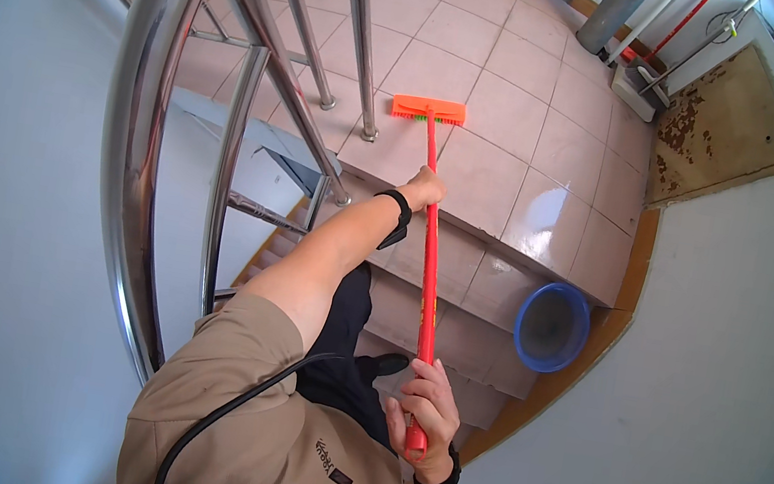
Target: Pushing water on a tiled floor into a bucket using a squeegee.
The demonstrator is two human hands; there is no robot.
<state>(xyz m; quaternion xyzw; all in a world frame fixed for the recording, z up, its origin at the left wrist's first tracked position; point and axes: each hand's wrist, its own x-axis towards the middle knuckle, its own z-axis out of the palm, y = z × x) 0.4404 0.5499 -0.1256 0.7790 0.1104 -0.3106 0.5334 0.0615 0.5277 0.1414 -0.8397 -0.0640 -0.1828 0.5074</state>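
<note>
I hold a long-handled scrub brush with a red pole [429, 259] and an orange head [428, 110]. My left hand [423, 188] grips the pole partway up, arm stretched forward. Near the pole's lower end, close to my chest, my right hand [424, 410] is wrapped around it. The brush head rests on the pinkish tiled landing [521, 101] at the top of the stairs, close to the foot of a railing post. A black band sits on each wrist.
A shiny steel handrail [141, 102] with several posts runs along my left. Tiled steps [463, 274] descend toward me; a blue plastic basin [551, 326] sits on a step at the right. White walls flank both sides. Pipes and a stained board stand at the landing's far right.
</note>
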